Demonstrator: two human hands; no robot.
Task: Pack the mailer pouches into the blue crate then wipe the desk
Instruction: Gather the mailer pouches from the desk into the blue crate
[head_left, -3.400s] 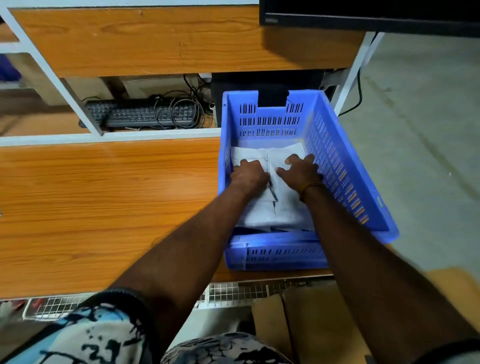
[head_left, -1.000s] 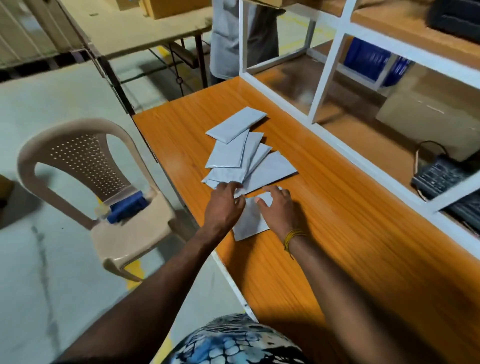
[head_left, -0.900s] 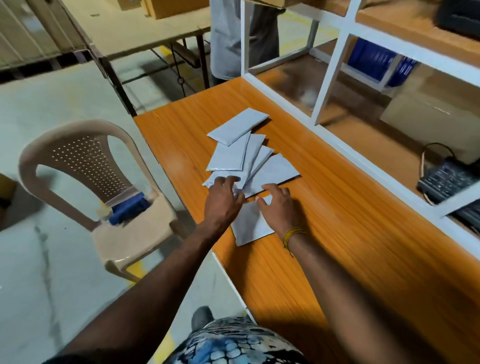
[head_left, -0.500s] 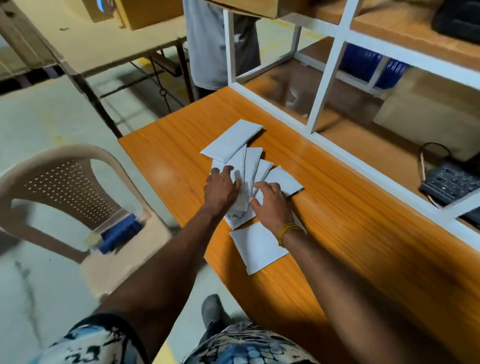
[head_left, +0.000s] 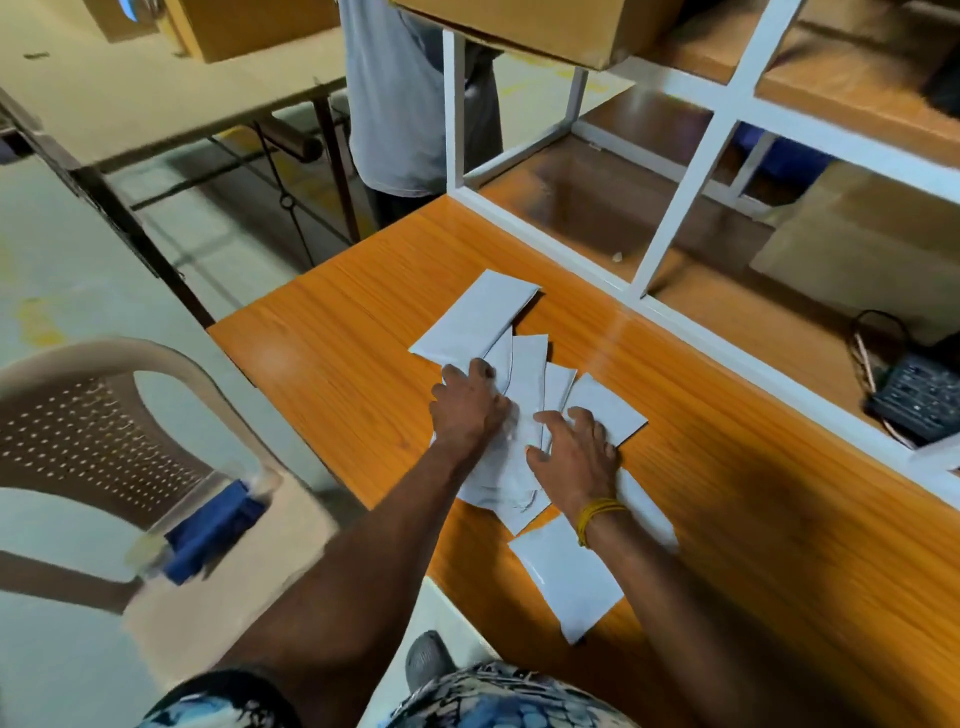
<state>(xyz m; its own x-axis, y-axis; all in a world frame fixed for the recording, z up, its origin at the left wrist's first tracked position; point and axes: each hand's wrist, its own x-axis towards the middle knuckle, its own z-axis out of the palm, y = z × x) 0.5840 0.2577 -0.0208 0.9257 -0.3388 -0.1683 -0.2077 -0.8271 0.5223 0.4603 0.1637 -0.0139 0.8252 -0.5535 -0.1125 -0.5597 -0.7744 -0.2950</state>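
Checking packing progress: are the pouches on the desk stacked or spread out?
Spread out: the pouches fan loosely across the desk, overlapping, one apart near the edge.

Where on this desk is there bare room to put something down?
Bare wood lies left of the mailer pouches, toward the desk corner by the chair, and right of the right hand, up to the white frame. It is crowded mid-desk, where both hands press the pouches.
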